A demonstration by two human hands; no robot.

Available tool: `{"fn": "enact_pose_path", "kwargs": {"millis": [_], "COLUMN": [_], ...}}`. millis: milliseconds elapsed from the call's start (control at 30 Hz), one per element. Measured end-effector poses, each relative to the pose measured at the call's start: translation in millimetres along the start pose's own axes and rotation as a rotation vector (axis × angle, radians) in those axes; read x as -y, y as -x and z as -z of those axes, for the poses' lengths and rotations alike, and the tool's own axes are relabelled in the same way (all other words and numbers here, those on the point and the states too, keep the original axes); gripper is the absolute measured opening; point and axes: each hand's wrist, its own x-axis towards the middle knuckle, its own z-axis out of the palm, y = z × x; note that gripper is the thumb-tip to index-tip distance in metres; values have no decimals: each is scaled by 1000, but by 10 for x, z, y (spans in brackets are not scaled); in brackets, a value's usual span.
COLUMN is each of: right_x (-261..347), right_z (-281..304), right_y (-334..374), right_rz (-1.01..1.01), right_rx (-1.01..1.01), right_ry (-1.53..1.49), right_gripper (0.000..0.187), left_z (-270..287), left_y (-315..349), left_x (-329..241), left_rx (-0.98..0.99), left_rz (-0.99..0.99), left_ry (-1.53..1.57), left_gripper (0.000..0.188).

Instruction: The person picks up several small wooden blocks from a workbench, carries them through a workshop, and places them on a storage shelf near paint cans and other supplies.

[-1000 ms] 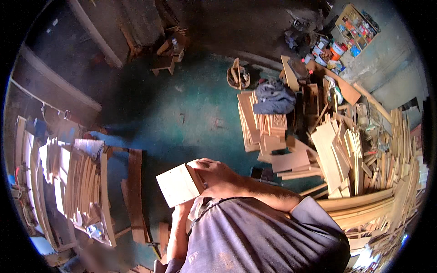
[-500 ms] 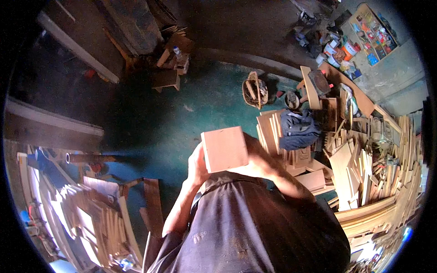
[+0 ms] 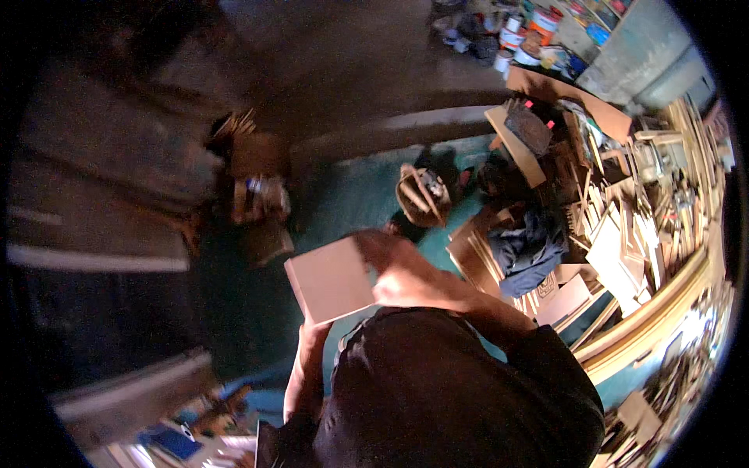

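Note:
A square wooden block (image 3: 331,282), pale pinkish brown with a smooth face and a thin side showing at the left, is held in front of my body. My right hand (image 3: 386,269) grips its right side, the fingers partly in shadow and blurred. Under the near edge of the block is my left hand (image 3: 314,326), supporting it from below; most of its fingers are hidden behind the wood. Whether the block is solid or hollow I cannot tell.
Beyond my hands a basket (image 3: 421,196) with wood pieces stands on the green floor (image 3: 343,195). Boards with a dark cloth (image 3: 530,246) on them lie at the right, beside stacked wood strips (image 3: 624,242). A shadowed wooden stand (image 3: 261,199) is at the left.
The block has moved left and tilted, still in both hands. My right hand now reaches farther across beside it. The whole view has swung, shifting the surroundings.

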Motion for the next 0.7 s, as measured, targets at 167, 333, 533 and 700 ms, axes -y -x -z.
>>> {"fn": "enact_pose_path", "kwargs": {"millis": [167,333,533,700], "right_x": [-745,-1394,-2156,-3081], "right_z": [206,521,985,1181], "right_y": [-915,-1586,-2253,-2715], "right_rz": [-89,-192,-437,-377], "right_rx": [106,7,58,-107], "right_ry": [-11,-36,-17,60], "right_gripper": [60,62,66,66], "left_z": [150,138,-32,-243], "left_y": [-1123,-2220,-3618,-4850], "left_x": [93,145,443,702], "left_rx": [62,128,227,323], "left_rz": [63,52,-27,-86], "left_ry": [-33,-23,8,45], "left_gripper": [62,63,64,65]}}
